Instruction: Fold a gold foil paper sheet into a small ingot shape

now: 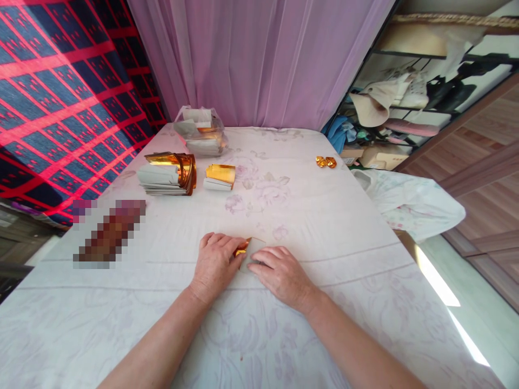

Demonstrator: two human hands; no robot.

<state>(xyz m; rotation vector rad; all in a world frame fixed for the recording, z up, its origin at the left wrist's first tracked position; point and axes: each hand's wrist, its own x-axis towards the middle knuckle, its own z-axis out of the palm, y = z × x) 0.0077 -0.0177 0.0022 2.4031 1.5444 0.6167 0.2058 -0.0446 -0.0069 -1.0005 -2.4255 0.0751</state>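
A small sheet of gold foil paper (pixel 253 247), pale grey on its back, lies on the cloth between my two hands, partly folded so that a gold edge shows. My left hand (pixel 219 259) is closed on its left side, thumb low against the paper and fingers over the gold part. My right hand (pixel 284 274) has curled fingers with the tips on the paper's right side. Both hands rest low on the cloth and cover parts of the sheet.
Farther back stand a thick stack of gold foil paper (pixel 166 175), a smaller stack (pixel 219 177) and a clear plastic bag (pixel 200 131) of papers. A folded gold piece (pixel 326 162) lies right. A blurred patch (pixel 111 232) sits left. Shelves and a white bag (pixel 421 202) border the right.
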